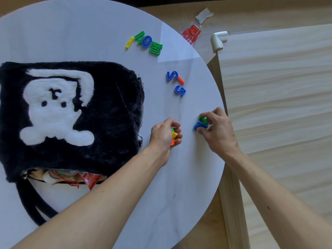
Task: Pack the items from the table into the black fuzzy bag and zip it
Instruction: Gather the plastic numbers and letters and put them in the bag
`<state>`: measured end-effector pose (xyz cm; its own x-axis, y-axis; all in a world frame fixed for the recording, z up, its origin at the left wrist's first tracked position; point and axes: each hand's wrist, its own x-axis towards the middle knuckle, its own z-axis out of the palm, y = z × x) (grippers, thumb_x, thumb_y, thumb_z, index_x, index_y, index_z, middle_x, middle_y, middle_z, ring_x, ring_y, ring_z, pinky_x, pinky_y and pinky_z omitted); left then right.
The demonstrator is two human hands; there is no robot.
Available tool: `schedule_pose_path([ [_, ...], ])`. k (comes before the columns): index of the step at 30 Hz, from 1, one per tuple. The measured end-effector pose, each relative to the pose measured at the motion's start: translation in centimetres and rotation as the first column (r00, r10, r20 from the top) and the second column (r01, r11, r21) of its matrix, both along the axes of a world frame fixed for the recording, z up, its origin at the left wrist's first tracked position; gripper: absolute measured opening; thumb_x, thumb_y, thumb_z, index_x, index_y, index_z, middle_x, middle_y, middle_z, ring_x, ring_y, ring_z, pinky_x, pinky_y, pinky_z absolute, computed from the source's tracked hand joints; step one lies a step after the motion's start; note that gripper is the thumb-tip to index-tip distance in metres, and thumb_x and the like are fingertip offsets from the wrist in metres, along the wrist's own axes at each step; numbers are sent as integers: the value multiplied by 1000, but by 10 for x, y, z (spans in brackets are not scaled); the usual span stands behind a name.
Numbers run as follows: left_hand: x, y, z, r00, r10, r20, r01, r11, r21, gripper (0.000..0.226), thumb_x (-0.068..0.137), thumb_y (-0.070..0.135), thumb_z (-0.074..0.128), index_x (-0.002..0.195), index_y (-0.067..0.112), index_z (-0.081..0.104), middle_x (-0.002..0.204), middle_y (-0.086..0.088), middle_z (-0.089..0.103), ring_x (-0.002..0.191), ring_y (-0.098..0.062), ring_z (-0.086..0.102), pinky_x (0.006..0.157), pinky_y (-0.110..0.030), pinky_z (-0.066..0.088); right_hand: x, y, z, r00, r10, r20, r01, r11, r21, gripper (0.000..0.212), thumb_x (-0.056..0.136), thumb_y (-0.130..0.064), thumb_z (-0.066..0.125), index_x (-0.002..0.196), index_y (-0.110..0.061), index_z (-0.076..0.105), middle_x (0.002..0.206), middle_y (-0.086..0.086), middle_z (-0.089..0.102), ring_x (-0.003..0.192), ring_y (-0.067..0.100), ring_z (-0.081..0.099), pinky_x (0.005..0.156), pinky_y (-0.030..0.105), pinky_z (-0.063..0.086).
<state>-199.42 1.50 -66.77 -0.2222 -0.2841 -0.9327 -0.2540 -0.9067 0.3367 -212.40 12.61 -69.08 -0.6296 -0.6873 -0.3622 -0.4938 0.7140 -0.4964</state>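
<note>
The black fuzzy bag point(111, 112) with a white bear patch lies flat on the left of the round white table point(179, 186). Its zipper mouth point(61, 177) at the near edge gapes, showing a red packet and other items inside. My left hand point(164, 135) is closed around yellow, green and orange plastic pieces just right of the bag. My right hand point(215, 128) pinches blue and green plastic pieces point(201, 124) near the table's right edge. Farther back lie a blue "V" point(171, 75), an orange bar point(180, 80), a blue "5" point(180, 91), and a row of green, blue and yellow pieces point(148, 43).
A red and clear plastic wrapper point(191, 34) and a scrap of white paper point(203, 15) lie on the wooden floor beyond the table. A light wooden surface point(278, 87) with a white corner guard point(218, 40) stands close along the table's right side. The bag's black strap point(30, 203) trails toward me.
</note>
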Motion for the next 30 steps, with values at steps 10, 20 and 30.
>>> schedule_pose_path([
  [10,5,-2,7,991,13,-135,4,993,119,41,104,39,41,86,8,62,71,-8,59,57,-18,58,52,-26,51,7,-36,44,855,-89,511,206,962,-178,26,74,-15,86,90,-21,67,87,-2,72,86,12,69,72,19,50],
  [20,9,-31,11,971,163,-172,-157,986,49,36,97,40,60,74,13,54,64,-1,51,46,-13,49,36,-18,29,1,-90,50,956,135,261,-72,969,-238,43,80,-38,82,118,-27,63,119,-3,56,99,9,58,73,7,38],
  [30,13,-22,12,981,147,-124,-135,986,98,40,97,40,61,69,12,50,64,-3,50,47,-13,49,34,-18,29,-36,-145,7,744,646,-170,-607,760,233,64,83,-16,79,140,-24,50,131,13,41,113,32,49,83,45,54],
])
